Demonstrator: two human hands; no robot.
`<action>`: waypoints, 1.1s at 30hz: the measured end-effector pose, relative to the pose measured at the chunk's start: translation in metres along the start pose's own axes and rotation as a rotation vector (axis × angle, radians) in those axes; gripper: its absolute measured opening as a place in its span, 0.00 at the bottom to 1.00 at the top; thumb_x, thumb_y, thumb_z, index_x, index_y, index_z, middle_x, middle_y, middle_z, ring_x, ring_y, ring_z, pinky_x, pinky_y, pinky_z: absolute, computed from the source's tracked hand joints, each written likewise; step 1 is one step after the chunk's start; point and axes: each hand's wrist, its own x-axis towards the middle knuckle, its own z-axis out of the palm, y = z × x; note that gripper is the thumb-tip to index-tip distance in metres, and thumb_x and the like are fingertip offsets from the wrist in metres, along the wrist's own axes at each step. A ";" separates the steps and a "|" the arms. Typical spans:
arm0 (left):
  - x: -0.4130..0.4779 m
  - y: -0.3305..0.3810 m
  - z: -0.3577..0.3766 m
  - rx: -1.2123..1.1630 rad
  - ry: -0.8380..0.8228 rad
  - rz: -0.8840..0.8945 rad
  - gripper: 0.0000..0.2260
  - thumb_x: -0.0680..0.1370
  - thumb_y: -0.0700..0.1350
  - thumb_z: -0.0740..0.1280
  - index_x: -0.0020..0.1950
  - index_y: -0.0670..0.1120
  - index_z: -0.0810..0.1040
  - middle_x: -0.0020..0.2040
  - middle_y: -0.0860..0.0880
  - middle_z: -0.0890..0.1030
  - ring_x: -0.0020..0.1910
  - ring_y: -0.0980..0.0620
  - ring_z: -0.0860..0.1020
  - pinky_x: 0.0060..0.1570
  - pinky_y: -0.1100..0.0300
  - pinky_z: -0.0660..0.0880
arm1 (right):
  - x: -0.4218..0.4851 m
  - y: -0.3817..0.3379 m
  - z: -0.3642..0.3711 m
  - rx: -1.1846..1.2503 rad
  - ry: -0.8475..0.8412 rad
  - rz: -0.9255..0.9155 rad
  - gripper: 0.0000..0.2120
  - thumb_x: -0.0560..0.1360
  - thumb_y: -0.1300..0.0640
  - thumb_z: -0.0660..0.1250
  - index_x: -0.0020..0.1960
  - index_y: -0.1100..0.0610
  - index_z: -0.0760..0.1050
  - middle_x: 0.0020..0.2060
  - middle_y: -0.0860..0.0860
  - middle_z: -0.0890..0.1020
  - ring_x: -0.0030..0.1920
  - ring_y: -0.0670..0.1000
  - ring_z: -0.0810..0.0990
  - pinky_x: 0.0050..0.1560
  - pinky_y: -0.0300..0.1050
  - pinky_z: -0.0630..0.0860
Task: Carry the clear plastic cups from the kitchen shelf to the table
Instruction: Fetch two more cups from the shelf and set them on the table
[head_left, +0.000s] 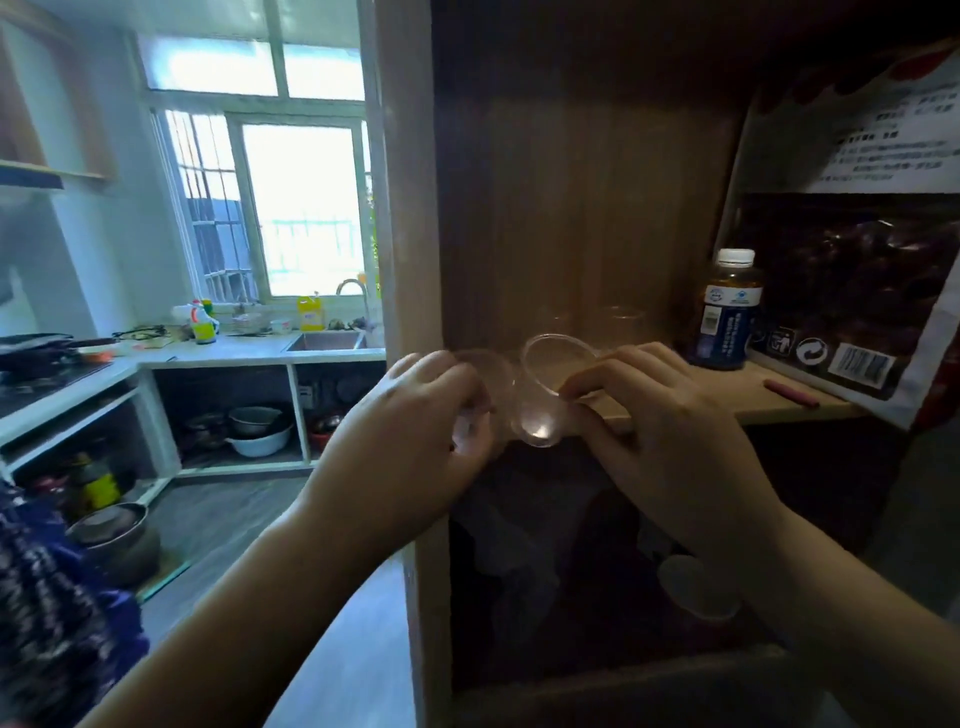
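Two clear plastic cups are in my hands at the front edge of the wooden shelf (779, 395). My left hand (415, 415) is closed around one clear cup (493, 384), mostly hidden by the fingers. My right hand (654, 410) grips the other clear cup (545, 395), tilted with its mouth toward me. Further back on the shelf stand two more faint clear cups (621, 322), hard to make out.
A dark bottle with a white cap (727, 312) and a large printed bag (857, 270) stand on the shelf's right. The cabinet's left side panel (405, 208) is beside my left hand. A kitchen counter with a sink (327, 340) lies at the left, below a window.
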 end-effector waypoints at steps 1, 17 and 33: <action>-0.009 -0.005 -0.010 0.008 0.004 -0.006 0.01 0.72 0.44 0.65 0.41 0.49 0.73 0.40 0.56 0.72 0.41 0.55 0.70 0.42 0.65 0.64 | 0.002 -0.011 0.003 0.025 -0.008 -0.010 0.04 0.71 0.59 0.68 0.47 0.56 0.76 0.45 0.49 0.80 0.48 0.47 0.74 0.48 0.38 0.69; -0.281 -0.101 -0.275 0.361 -0.036 -0.520 0.05 0.72 0.47 0.64 0.40 0.45 0.75 0.40 0.50 0.75 0.44 0.50 0.72 0.44 0.55 0.70 | 0.007 -0.355 0.124 0.606 -0.135 -0.339 0.03 0.72 0.61 0.69 0.46 0.56 0.78 0.43 0.50 0.81 0.47 0.52 0.76 0.48 0.46 0.73; -0.570 -0.029 -0.540 0.852 0.151 -1.156 0.06 0.72 0.53 0.63 0.39 0.52 0.72 0.38 0.59 0.71 0.43 0.62 0.68 0.40 0.69 0.66 | -0.035 -0.763 0.135 1.159 -0.258 -0.972 0.07 0.73 0.59 0.68 0.51 0.53 0.77 0.46 0.47 0.81 0.49 0.50 0.75 0.49 0.43 0.74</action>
